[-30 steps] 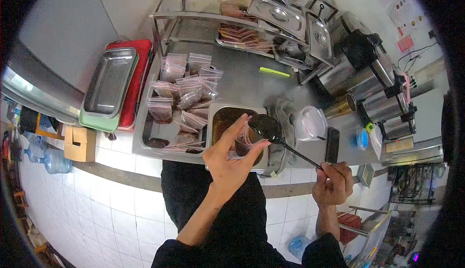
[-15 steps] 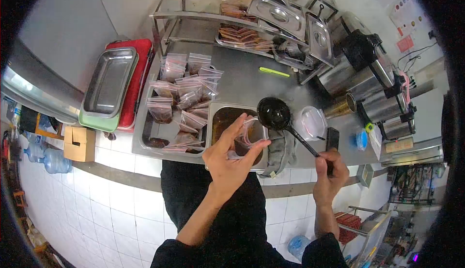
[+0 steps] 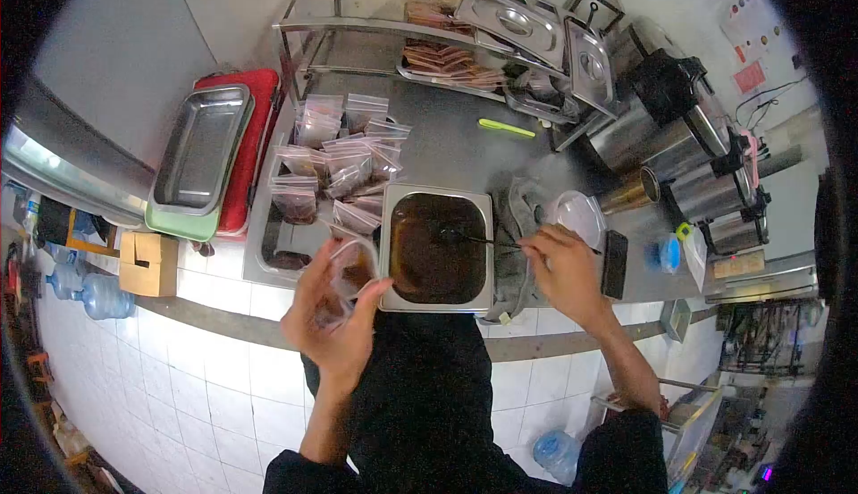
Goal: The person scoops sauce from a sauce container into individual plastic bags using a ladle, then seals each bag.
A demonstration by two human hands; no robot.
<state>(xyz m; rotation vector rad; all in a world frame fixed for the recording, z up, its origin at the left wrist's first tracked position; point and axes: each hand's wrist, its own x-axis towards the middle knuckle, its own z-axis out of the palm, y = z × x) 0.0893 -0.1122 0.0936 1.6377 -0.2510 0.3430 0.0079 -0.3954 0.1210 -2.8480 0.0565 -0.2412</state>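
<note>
My left hand (image 3: 329, 347) is closed around a small clear zip bag (image 3: 354, 271) with dark sauce inside, just left of a deep steel pan (image 3: 490, 272). Brown liquid (image 3: 438, 271) fills part of this pan. The fingers of my right hand (image 3: 570, 281) grip the thin handle of a black ladle (image 3: 487, 241) over the pan's right rim. Its bowl is sunk in the liquid and barely visible. Beside my left hand, many filled zip bags (image 3: 344, 165) are piled in a shallow steel tray (image 3: 268, 242).
A grey cloth (image 3: 511, 284), a clear plastic tub (image 3: 577, 217) and a black box-shaped object (image 3: 615, 264) lie right of the pan. Large pots (image 3: 657, 141) stand further right. Behind are a yellow-green pen (image 3: 507, 128) and a steel rack (image 3: 357, 26) holding more bags.
My left hand has carried the bag left, away from above the pan. My right hand has moved up and left, and the ladle's bowl has gone down into the brown liquid.
</note>
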